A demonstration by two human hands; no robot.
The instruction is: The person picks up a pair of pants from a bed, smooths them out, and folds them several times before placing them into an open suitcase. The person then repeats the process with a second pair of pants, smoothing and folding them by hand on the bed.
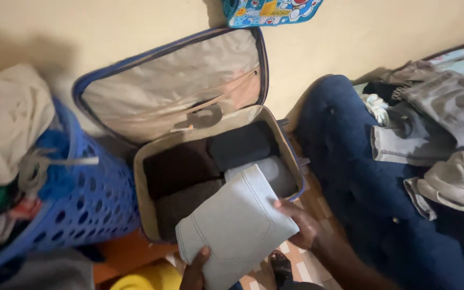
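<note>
A folded pair of pale light-blue jeans (234,225) is held over the near edge of an open suitcase (142,182). My left hand (194,268) grips its lower edge with the thumb on top. My right hand (299,223) holds its right side. Inside the suitcase lie folded clothes: a dark brown one (178,166), a dark grey one (240,144), a lighter grey one (277,172) and a brownish one (181,207). The lid (173,86) leans open against the wall.
A blue perforated laundry basket (81,198) heaped with clothes stands at the left. A dark blue cushioned seat (350,177) at the right carries a pile of grey garments (436,129). A yellow object (146,276) and tiled floor (310,198) lie below.
</note>
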